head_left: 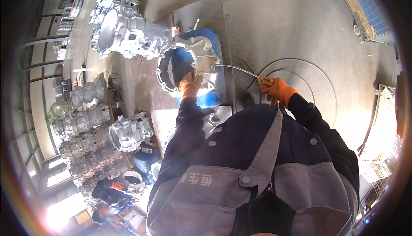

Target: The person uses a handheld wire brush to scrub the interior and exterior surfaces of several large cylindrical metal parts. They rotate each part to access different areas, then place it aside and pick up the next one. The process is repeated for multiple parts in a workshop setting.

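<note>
A cast metal housing [206, 55] with a wide round flanged opening rests on a blue drum [209, 100]. My left hand [189, 86], in an orange glove, grips the lower rim of that opening, fingers reaching inside. To the right, my right hand [277, 89], also gloved in orange, is closed round the near end of a thin, slightly bent silvery tube [240, 69]. The tube's far end meets the right side of the housing at a small boss; whether it goes into a hole there I cannot tell.
Rows of similar housings [86, 120] fill the left side, with a large cluster [133, 34] close by. A hose [319, 71] loops over the floor at right. A co-worker [112, 193] works at lower left. Wire cages [380, 129] line the right edge.
</note>
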Demonstrator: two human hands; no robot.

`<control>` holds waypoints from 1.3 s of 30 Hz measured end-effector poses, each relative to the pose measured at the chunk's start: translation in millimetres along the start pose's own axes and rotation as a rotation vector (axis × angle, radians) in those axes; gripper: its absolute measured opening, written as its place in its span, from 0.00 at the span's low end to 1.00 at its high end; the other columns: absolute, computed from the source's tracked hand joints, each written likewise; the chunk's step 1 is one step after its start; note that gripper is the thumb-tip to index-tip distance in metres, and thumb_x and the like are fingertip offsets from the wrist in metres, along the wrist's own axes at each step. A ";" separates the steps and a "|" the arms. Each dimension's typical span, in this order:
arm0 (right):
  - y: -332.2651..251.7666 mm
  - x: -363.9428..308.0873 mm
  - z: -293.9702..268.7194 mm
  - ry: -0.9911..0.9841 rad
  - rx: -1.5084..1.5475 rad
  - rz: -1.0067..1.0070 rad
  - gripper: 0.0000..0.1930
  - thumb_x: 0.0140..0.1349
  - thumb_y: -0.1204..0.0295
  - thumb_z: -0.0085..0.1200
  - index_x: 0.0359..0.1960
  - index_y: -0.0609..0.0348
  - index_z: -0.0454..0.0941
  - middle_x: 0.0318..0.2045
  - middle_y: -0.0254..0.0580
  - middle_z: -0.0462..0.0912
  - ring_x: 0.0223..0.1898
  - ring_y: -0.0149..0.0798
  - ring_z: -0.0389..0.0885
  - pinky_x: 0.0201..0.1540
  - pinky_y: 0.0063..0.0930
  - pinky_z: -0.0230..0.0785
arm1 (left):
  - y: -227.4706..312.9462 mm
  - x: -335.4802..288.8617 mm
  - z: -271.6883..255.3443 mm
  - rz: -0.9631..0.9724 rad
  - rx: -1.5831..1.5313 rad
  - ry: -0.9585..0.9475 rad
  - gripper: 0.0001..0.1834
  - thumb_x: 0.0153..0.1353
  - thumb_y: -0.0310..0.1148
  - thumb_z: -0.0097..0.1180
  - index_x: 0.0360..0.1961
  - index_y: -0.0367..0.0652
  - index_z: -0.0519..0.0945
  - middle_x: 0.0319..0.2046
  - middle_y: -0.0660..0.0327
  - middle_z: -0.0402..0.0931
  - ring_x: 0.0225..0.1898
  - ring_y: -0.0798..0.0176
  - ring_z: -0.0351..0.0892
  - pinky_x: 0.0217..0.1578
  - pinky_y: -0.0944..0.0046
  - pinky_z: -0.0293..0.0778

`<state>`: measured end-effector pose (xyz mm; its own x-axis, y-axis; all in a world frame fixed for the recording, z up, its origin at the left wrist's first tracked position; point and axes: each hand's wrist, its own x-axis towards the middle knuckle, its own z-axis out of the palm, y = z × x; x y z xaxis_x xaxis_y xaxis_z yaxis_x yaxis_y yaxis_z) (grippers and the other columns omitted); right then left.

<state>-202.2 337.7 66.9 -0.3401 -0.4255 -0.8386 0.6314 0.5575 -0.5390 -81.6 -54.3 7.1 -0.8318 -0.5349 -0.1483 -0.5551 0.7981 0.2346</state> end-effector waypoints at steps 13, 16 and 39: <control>-21.8 -4.9 -20.7 0.087 -0.762 -0.594 0.17 0.57 0.54 0.60 0.34 0.55 0.80 0.24 0.46 0.83 0.25 0.49 0.83 0.29 0.43 0.72 | 0.5 -135.7 8.1 -0.506 -0.298 0.746 0.21 0.61 0.35 0.61 0.54 0.39 0.77 0.48 0.50 0.81 0.52 0.48 0.79 0.56 0.55 0.71; -49.1 -24.2 -9.5 0.127 -1.144 -0.810 0.18 0.57 0.52 0.55 0.31 0.56 0.79 0.27 0.51 0.83 0.32 0.55 0.82 0.37 0.48 0.71 | 0.4 -193.4 34.6 -0.643 -0.432 0.704 0.18 0.63 0.36 0.61 0.52 0.42 0.78 0.44 0.53 0.83 0.47 0.53 0.82 0.52 0.56 0.74; -254.1 51.8 68.0 0.427 -1.318 -1.176 0.17 0.60 0.53 0.58 0.30 0.56 0.82 0.29 0.50 0.85 0.35 0.55 0.84 0.38 0.48 0.75 | 41.5 -43.4 -9.1 -0.224 -1.658 0.748 0.18 0.71 0.40 0.53 0.53 0.37 0.77 0.43 0.54 0.83 0.44 0.60 0.83 0.41 0.62 0.78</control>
<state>-332.8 125.5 165.8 -0.4218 -0.8964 0.1360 -0.8739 0.3619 -0.3245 -68.5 -0.5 32.0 -0.3165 -0.9486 -0.0065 0.3219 -0.1138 0.9399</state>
